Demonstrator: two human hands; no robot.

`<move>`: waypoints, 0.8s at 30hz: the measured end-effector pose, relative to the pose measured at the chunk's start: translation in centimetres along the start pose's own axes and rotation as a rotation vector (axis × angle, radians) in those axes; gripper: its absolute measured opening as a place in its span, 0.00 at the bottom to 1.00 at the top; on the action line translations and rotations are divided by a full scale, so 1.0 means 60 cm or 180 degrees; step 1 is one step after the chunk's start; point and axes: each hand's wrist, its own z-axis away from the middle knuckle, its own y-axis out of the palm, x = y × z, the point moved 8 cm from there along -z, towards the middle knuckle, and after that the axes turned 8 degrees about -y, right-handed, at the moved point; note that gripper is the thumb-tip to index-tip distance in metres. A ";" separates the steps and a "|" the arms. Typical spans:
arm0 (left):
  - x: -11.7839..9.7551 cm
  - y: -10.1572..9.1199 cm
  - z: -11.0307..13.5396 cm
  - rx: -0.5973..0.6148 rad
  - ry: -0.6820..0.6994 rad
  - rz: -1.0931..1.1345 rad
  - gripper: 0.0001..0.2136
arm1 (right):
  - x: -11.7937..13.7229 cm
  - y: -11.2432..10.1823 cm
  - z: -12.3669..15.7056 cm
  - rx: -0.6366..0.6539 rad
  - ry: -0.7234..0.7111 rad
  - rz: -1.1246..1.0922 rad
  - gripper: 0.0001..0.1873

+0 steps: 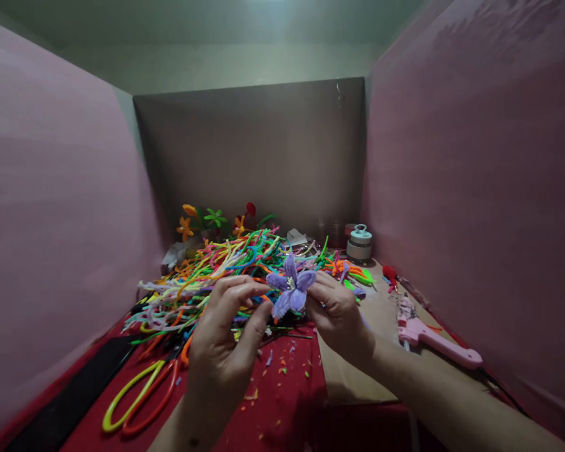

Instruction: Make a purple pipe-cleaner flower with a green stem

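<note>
A purple pipe-cleaner flower [297, 299] with pale stamens at its centre faces me above the table. My right hand [335, 307] is closed on it from behind its right-hand petals; the fingertips are partly hidden by the flower. On the other side is my left hand [230, 333], thumb and forefinger curved and apart. Its fingertips are at the edge of the left petals, and whether they touch cannot be made out. Behind both hands lies a large heap of multicoloured pipe cleaners [235, 257].
Scissors with yellow and red handles [154, 395] lie at the left on the red cloth [282, 402], among scraps. At the right, a pink glue gun [435, 342] rests by a tan board [353, 376]. Finished flowers [214, 217] and a lidded jar [359, 245] stand behind. Pink walls flank both sides.
</note>
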 end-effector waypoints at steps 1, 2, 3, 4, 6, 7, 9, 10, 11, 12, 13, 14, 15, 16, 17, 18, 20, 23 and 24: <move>-0.011 -0.001 0.001 0.0031 0.0166 -0.0142 0.10 | 0.004 0.001 -0.001 0.0031 -0.0055 0.0086 0.13; -0.023 0.002 0.004 0.0062 0.0379 -0.0340 0.11 | 0.008 0.003 -0.001 0.0050 -0.0084 0.0153 0.13; -0.034 0.006 0.007 0.0059 0.0605 -0.0529 0.12 | 0.012 0.005 -0.001 0.0068 -0.0101 0.0205 0.13; -0.043 0.011 0.012 0.0030 0.0816 -0.0700 0.11 | 0.015 0.007 0.001 0.0084 -0.0112 0.0242 0.13; -0.055 0.021 0.022 -0.0074 0.1113 -0.0974 0.10 | 0.020 0.012 0.006 0.0082 -0.0112 0.0271 0.12; -0.058 0.026 0.027 -0.0130 0.1213 -0.1089 0.10 | 0.021 0.014 0.008 0.0068 -0.0103 0.0274 0.11; -0.066 0.035 0.036 -0.0239 0.1364 -0.1284 0.09 | 0.024 0.016 0.012 0.0029 -0.0076 0.0292 0.11; -0.069 0.040 0.040 -0.0280 0.1386 -0.1349 0.09 | 0.025 0.015 0.014 -0.0007 -0.0069 0.0306 0.11; -0.071 0.043 0.042 -0.0310 0.1375 -0.1387 0.09 | 0.026 0.014 0.015 -0.0047 -0.0069 0.0314 0.11; -0.073 0.046 0.043 -0.0344 0.1343 -0.1400 0.08 | 0.028 0.013 0.016 -0.0084 -0.0071 0.0314 0.11; -0.075 0.048 0.045 -0.0377 0.1311 -0.1400 0.08 | 0.029 0.012 0.017 -0.0112 -0.0074 0.0306 0.11; -0.077 0.049 0.046 -0.0399 0.1287 -0.1396 0.08 | 0.029 0.010 0.017 -0.0133 -0.0075 0.0292 0.11; -0.080 0.049 0.048 -0.0401 0.1281 -0.1391 0.08 | 0.029 0.009 0.017 -0.0139 -0.0065 0.0272 0.11; -0.084 0.046 0.049 -0.0393 0.1278 -0.1367 0.09 | 0.028 0.008 0.017 -0.0125 -0.0048 0.0255 0.11; -0.087 0.041 0.049 -0.0349 0.1248 -0.1289 0.10 | 0.027 0.007 0.017 -0.0112 -0.0039 0.0244 0.11; -0.089 0.034 0.048 -0.0247 0.1179 -0.1170 0.11 | 0.025 0.006 0.017 -0.0100 -0.0027 0.0240 0.11; -0.087 0.013 0.036 0.0010 0.0871 -0.0689 0.12 | 0.023 0.004 0.017 -0.0077 -0.0031 0.0180 0.11; -0.077 -0.021 0.004 0.0126 0.0449 -0.0301 0.11 | 0.020 0.006 0.018 0.0042 -0.0029 -0.0125 0.10; -0.071 -0.024 -0.010 0.0232 0.0332 -0.0304 0.10 | 0.020 0.008 0.019 0.0103 -0.0020 -0.0246 0.10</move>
